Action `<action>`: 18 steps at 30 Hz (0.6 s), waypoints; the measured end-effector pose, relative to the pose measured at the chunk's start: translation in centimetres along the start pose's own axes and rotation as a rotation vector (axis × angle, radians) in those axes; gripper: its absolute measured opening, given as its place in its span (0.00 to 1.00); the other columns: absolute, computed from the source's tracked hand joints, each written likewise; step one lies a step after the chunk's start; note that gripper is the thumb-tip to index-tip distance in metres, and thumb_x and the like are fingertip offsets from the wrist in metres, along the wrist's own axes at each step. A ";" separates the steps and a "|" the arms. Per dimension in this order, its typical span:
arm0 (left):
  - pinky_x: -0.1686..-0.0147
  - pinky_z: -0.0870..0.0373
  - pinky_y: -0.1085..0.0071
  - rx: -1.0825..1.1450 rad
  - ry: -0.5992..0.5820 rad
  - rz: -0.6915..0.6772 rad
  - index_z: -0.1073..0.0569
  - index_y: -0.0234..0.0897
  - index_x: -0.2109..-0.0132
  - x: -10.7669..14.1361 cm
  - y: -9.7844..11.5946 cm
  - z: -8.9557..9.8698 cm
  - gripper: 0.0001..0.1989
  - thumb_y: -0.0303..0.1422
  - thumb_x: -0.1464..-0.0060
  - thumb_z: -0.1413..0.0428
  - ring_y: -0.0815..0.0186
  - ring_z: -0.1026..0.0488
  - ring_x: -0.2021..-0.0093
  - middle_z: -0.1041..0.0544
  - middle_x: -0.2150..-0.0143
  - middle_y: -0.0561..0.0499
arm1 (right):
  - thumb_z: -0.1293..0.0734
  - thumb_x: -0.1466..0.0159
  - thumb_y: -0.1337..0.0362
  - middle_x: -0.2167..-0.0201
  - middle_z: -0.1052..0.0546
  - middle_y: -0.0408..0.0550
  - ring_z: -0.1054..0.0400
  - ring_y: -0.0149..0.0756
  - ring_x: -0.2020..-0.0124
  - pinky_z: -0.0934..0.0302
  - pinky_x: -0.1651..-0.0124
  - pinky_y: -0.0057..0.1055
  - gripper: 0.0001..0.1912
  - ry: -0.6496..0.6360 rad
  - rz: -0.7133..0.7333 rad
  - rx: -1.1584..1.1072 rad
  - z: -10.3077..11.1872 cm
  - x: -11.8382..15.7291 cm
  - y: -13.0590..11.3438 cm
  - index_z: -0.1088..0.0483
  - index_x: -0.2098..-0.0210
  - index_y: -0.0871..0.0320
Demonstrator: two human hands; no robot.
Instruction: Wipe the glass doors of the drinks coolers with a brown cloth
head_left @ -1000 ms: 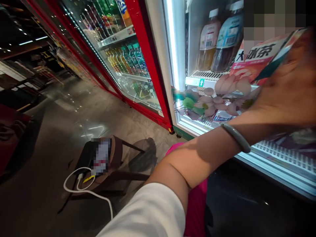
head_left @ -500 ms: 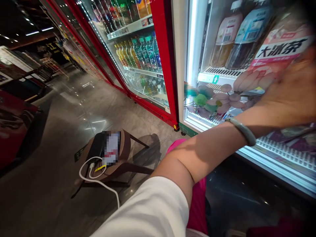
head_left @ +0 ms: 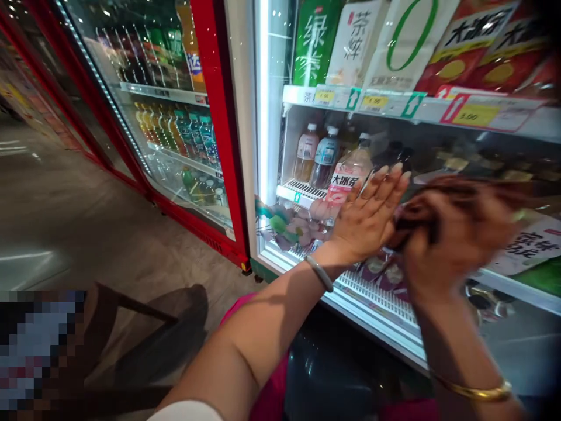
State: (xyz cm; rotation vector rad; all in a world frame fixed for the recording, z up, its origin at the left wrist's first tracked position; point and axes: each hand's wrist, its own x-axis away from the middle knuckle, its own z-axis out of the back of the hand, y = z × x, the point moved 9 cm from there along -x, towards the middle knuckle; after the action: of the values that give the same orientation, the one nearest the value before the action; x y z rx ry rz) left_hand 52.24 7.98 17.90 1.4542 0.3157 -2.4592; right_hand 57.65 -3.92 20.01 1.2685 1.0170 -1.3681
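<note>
My left hand (head_left: 366, 219), with a grey-green bangle at the wrist, is stretched out flat at the glass door (head_left: 302, 266) of a lit drinks fridge. Its fingers point up and hold nothing. Just to its right, my right hand (head_left: 456, 240) is closed round a dark brown cloth (head_left: 429, 202), bunched up and partly smeared by motion. A gold bracelet circles that wrist. Through the glass, a large pink-labelled tea bottle (head_left: 348, 172) stands behind my left fingers. Grey flower decals (head_left: 300, 225) with green and teal parts mark the door's lower left.
A shelf edge with price tags (head_left: 377, 105) runs above my hands, carrying drink cartons (head_left: 318, 44). On the left stands a red-framed fridge (head_left: 219, 117) with bottles. A brown stool (head_left: 103, 327) stands at the lower left, a blurred-out device (head_left: 39, 345) on it.
The view has turned right and takes in more of the fridge. My left hand now shows whole, lower and further left in view. My right hand with the brown cloth has come into view.
</note>
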 end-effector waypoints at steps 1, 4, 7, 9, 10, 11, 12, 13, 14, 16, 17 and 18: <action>0.22 0.64 0.58 0.014 -0.005 0.003 0.47 0.32 0.25 0.0 -0.2 -0.2 0.32 0.33 0.33 0.57 0.65 0.70 0.22 0.51 0.22 0.50 | 0.31 0.36 0.66 0.37 0.30 0.57 0.35 0.57 0.35 0.42 0.35 0.60 0.24 -0.039 0.069 0.004 -0.9 0.1 -1.0 0.26 0.41 0.52; 0.22 0.63 0.57 0.033 0.006 0.001 0.49 0.32 0.24 0.1 -0.4 -0.6 0.33 0.35 0.33 0.57 0.65 0.71 0.21 0.53 0.21 0.50 | 0.31 0.36 0.68 0.38 0.28 0.54 0.33 0.51 0.36 0.39 0.34 0.52 0.25 -0.065 0.096 0.033 -1.3 0.0 -1.8 0.26 0.40 0.49; 0.22 0.63 0.54 0.045 0.045 -0.010 0.52 0.32 0.24 0.1 -0.3 -0.5 0.34 0.33 0.33 0.57 0.64 0.70 0.21 0.53 0.21 0.48 | 0.31 0.37 0.69 0.39 0.28 0.56 0.34 0.53 0.37 0.39 0.36 0.54 0.26 0.068 0.034 0.133 1.3 -1.0 -0.1 0.26 0.39 0.51; 0.22 0.60 0.54 0.065 0.044 -0.031 0.51 0.31 0.24 0.1 -0.3 -0.4 0.34 0.32 0.34 0.56 0.62 0.68 0.21 0.51 0.22 0.47 | 0.32 0.38 0.70 0.40 0.29 0.57 0.34 0.56 0.37 0.40 0.37 0.59 0.27 0.141 -0.020 0.172 2.6 -1.7 0.9 0.26 0.39 0.52; 0.22 0.58 0.54 0.075 0.039 -0.050 0.50 0.30 0.24 0.1 -0.3 -0.3 0.34 0.32 0.34 0.56 0.62 0.67 0.21 0.50 0.22 0.46 | 0.33 0.39 0.70 0.40 0.29 0.57 0.35 0.57 0.37 0.41 0.37 0.60 0.28 0.158 -0.047 0.168 2.7 -2.0 1.1 0.26 0.39 0.52; 0.22 0.57 0.55 0.080 0.036 -0.067 0.49 0.30 0.24 0.1 -0.4 -0.2 0.33 0.32 0.34 0.56 0.63 0.65 0.21 0.49 0.22 0.46 | 0.34 0.38 0.71 0.39 0.30 0.57 0.36 0.57 0.36 0.42 0.36 0.61 0.28 0.143 -0.085 0.158 2.2 -2.2 1.1 0.27 0.39 0.52; 0.23 0.56 0.55 0.082 0.036 -0.079 0.47 0.30 0.25 0.2 -0.5 -0.1 0.32 0.32 0.33 0.57 0.63 0.64 0.21 0.48 0.23 0.46 | 0.35 0.37 0.71 0.38 0.31 0.56 0.37 0.57 0.35 0.44 0.35 0.61 0.28 0.118 -0.113 0.143 1.4 -2.3 0.7 0.27 0.38 0.52; 0.23 0.55 0.55 0.079 0.037 -0.082 0.45 0.30 0.25 0.2 -0.8 0.1 0.32 0.32 0.33 0.56 0.63 0.62 0.21 0.47 0.23 0.45 | 0.35 0.36 0.71 0.37 0.32 0.56 0.38 0.56 0.34 0.44 0.34 0.59 0.27 0.095 -0.106 0.113 0.3 -2.3 -0.3 0.28 0.38 0.52; 0.22 0.56 0.53 0.074 0.043 -0.074 0.42 0.31 0.26 0.3 -1.3 0.2 0.31 0.33 0.34 0.56 0.62 0.61 0.21 0.46 0.23 0.44 | 0.34 0.35 0.70 0.36 0.32 0.55 0.38 0.55 0.34 0.43 0.33 0.57 0.27 0.070 -0.073 0.072 -0.9 -2.2 -1.5 0.28 0.37 0.52; 0.22 0.59 0.49 0.048 0.063 -0.038 0.38 0.35 0.28 0.4 -2.3 0.5 0.29 0.32 0.34 0.54 0.60 0.58 0.21 0.46 0.23 0.44 | 0.32 0.35 0.69 0.37 0.31 0.54 0.36 0.53 0.35 0.40 0.33 0.54 0.26 0.036 0.015 -0.007 -3.1 -1.6 -4.1 0.28 0.37 0.50; 0.22 0.61 0.48 0.036 0.074 -0.022 0.37 0.36 0.29 0.4 -2.9 0.6 0.29 0.32 0.35 0.53 0.59 0.58 0.21 0.46 0.23 0.45 | 0.31 0.35 0.69 0.38 0.29 0.53 0.34 0.52 0.36 0.39 0.34 0.53 0.26 0.037 0.065 -0.040 -3.7 -1.3 -5.2 0.28 0.38 0.49; 0.22 0.63 0.49 0.028 0.078 -0.016 0.38 0.36 0.28 0.5 -3.2 0.7 0.29 0.32 0.35 0.53 0.59 0.59 0.21 0.46 0.23 0.45 | 0.31 0.36 0.69 0.38 0.28 0.53 0.33 0.52 0.36 0.38 0.34 0.52 0.26 0.036 0.099 -0.066 -4.1 -1.0 -5.7 0.27 0.38 0.49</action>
State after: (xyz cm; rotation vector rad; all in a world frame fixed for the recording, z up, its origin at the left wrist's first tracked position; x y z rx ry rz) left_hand 50.37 10.77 17.95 1.5683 0.3116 -2.4323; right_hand 52.76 1.24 20.37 1.2812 1.0025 -1.2312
